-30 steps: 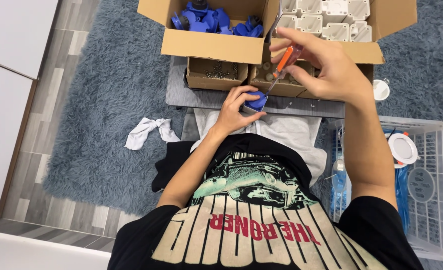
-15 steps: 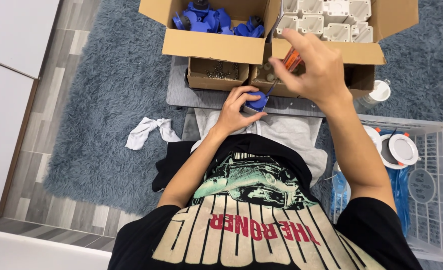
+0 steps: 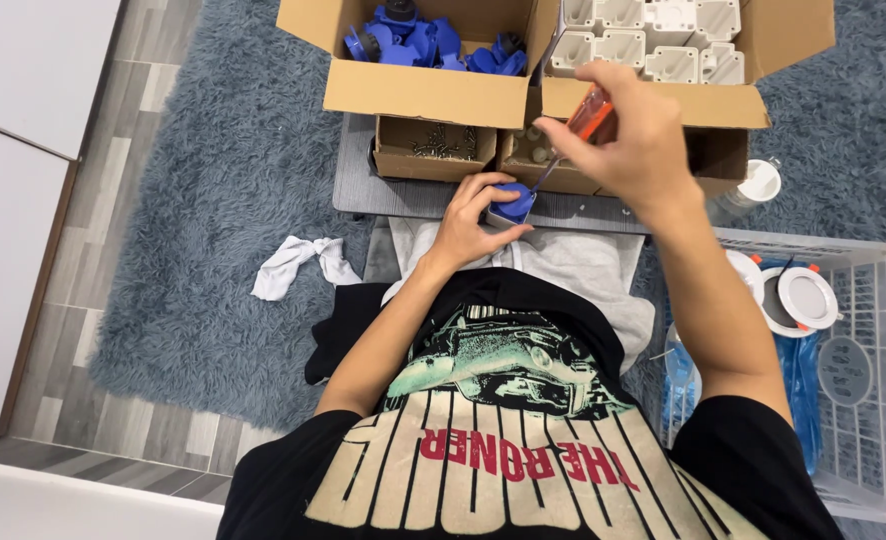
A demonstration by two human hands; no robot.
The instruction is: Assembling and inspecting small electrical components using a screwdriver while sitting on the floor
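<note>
Left hand [image 3: 468, 222] curled round a small blue part [image 3: 512, 205], pinning it on the grey surface [image 3: 363, 190] near its front edge. Right hand [image 3: 635, 135] closed on an orange-handled screwdriver [image 3: 575, 135], tip down on the blue part. Behind: 2 small boxes, one w/ screws [image 3: 433, 147]; further back, big cardboard boxes w/ blue parts [image 3: 418, 45] & white parts [image 3: 653, 35]. White wire basket [image 3: 863, 390] at right on the rug.

Blue plastic part [image 3: 511, 205], orange-handled screwdriver [image 3: 591, 118], brown cardboard boxes [image 3: 425, 92] — blue and white pieces inside, shaggy grey-blue rug [image 3: 193, 250], white wire basket [image 3: 868, 400].
</note>
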